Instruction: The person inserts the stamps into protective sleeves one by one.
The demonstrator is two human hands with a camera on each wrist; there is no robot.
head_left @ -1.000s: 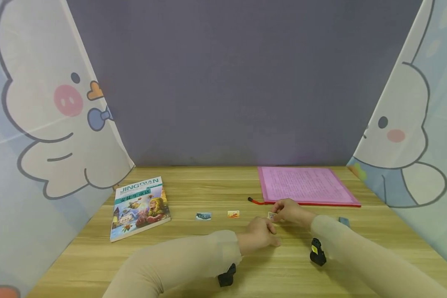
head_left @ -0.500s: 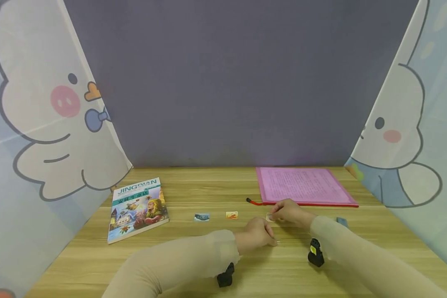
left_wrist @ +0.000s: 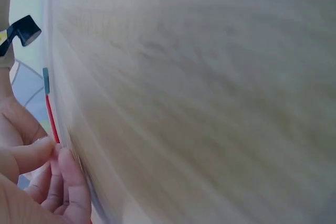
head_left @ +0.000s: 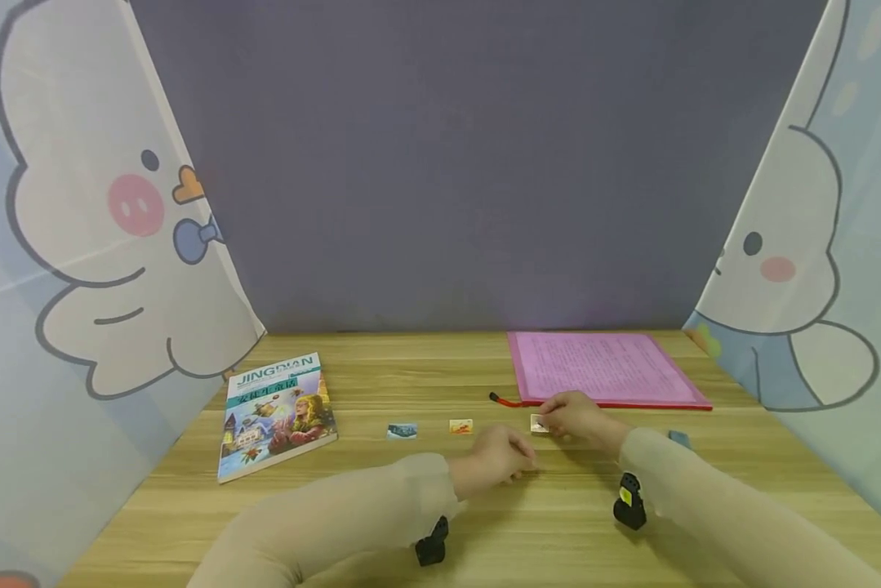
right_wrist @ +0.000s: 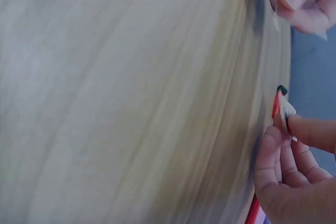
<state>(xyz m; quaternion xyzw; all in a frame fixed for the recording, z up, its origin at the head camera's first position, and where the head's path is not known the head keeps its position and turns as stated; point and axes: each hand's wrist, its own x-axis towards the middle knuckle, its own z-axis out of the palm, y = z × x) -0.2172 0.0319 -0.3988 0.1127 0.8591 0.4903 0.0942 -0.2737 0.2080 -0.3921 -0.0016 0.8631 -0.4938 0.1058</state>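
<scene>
Here, right hand (head_left: pixel 576 416) pinching small square card (head_left: pixel 539 423), wood-grain table (head_left: pixel 381 506)

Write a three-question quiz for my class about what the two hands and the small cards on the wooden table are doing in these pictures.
1. True or false: the right hand pinches a small white-edged picture card.
2. How many small picture cards lie untouched on the light wooden table, left of both hands?
3. Which lies nearest the right hand? A. the illustrated paperback book B. the pink sheet in a red-edged folder C. the small blue-toned card

Key
1. True.
2. Two: the blue-toned card and a small orange-toned card.
3. B. The left hand lies nearer the viewer, fingers curled.
</scene>
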